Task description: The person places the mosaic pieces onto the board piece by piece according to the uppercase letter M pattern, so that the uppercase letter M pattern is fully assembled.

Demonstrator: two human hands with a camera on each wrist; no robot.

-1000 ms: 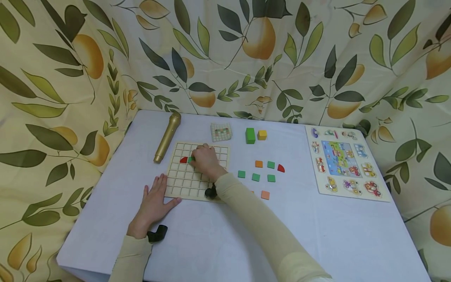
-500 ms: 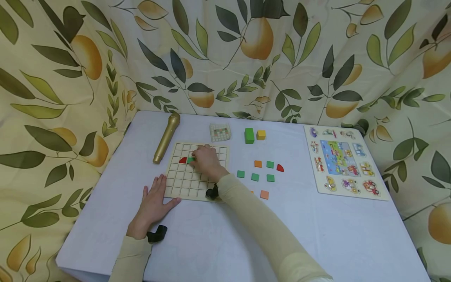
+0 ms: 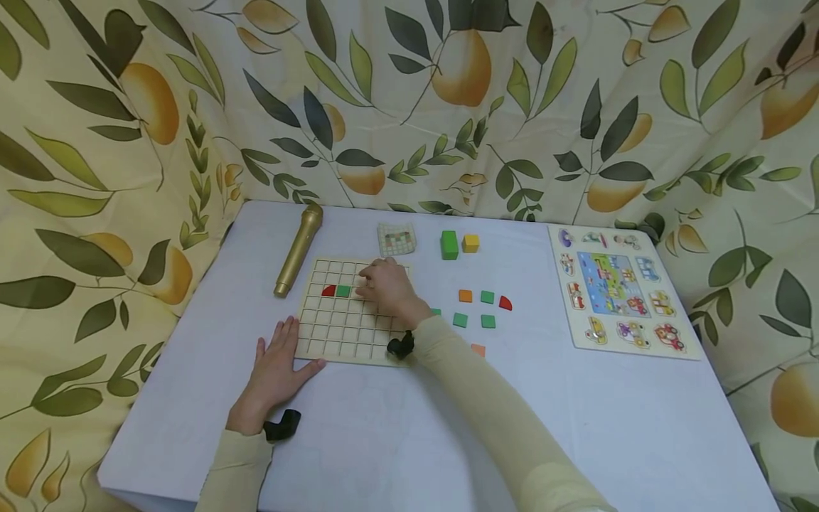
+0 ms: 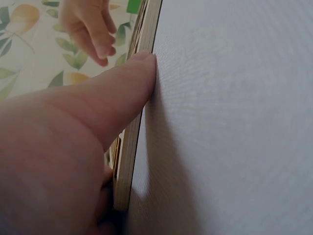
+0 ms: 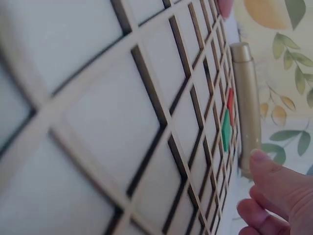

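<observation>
A wooden grid board [image 3: 345, 334] lies on the white table. In its cells sit a red quarter-round tile [image 3: 329, 291] and, just right of it, a green square tile [image 3: 343, 291]. My left hand [image 3: 274, 377] lies with spread fingers at the board's lower left corner, the thumb [image 4: 129, 78] touching its edge in the left wrist view. Over the upper right of the board is my right hand [image 3: 392, 290], fingers relaxed. The right wrist view shows its thumb [image 5: 274, 174] apart from the other fingers, with nothing held between them.
Right of the board lie loose tiles: an orange square [image 3: 465, 296], several green squares [image 3: 460, 320] and a red quarter-round [image 3: 505, 304]. Behind are a gold microphone [image 3: 298, 250], a small pattern card [image 3: 397, 240], a green block [image 3: 449, 245] and a yellow cube [image 3: 470, 243]. A picture puzzle [image 3: 579, 334] lies far right.
My right hand has let go of the green tile and moved slightly right, so the whole tile shows beside the red one. My left hand keeps its place at the board.
</observation>
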